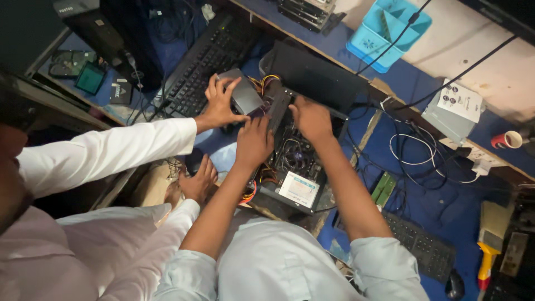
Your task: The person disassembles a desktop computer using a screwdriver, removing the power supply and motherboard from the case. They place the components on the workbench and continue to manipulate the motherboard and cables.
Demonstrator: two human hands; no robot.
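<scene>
An open black computer case [334, 120] lies on the blue table with a fan, wiring and a white-labelled drive [299, 189] inside. My left hand [253, 142] rests on the case's left edge, fingers pointing at a grey power supply box [246, 93]. My right hand [311, 118] reaches into the case's upper end, its fingertips hidden. A co-worker in white long sleeves grips the power supply box with one hand [220, 103]. That person's other hand [198, 181] lies flat beside the case.
A black keyboard [212, 56] lies behind the case and another [418, 245] at lower right. Loose white cables [423, 156], green memory sticks [383, 188], a grey labelled box [454, 111], a blue basket [390, 30] and a red cup [507, 139] lie to the right.
</scene>
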